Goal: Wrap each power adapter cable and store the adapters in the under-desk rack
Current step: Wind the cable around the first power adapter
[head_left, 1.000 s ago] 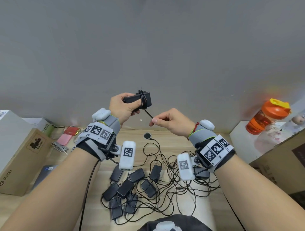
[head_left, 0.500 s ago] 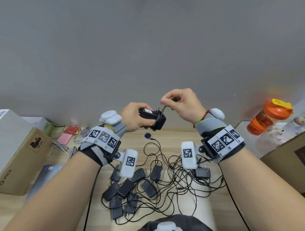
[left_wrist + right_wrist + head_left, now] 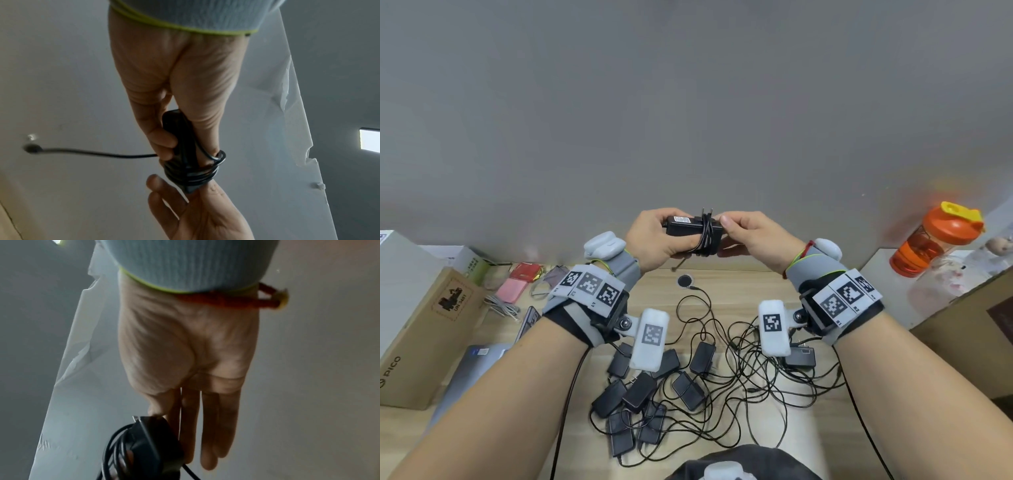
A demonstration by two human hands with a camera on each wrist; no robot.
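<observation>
A black power adapter [image 3: 685, 230] is held up in front of the grey wall, its prongs pointing up and its cable [image 3: 707, 236] coiled round its right half. My left hand [image 3: 650, 240] grips the adapter's left end. My right hand [image 3: 746, 236] pinches the right end, thumb on top and fingers beneath. The left wrist view shows the coils [image 3: 193, 173] and a short cable tail [image 3: 82, 153] sticking out sideways. The adapter's end [image 3: 152, 443] sits under my thumb in the right wrist view. Several unwrapped adapters [image 3: 640, 394] lie in tangled cables [image 3: 756, 363] on the wooden desk [image 3: 756, 284].
A cardboard box [image 3: 421, 325] stands at the left, with a laptop [image 3: 472, 370] beside it and pink and red pouches [image 3: 513, 287] behind. An orange bottle [image 3: 935, 240] stands on a white ledge at the right. A brown box [image 3: 969, 335] is below it.
My right hand carried the cable up over the adapter and now pinches the adapter's end. The loose cable is wound on. The left hand turned the adapter level.
</observation>
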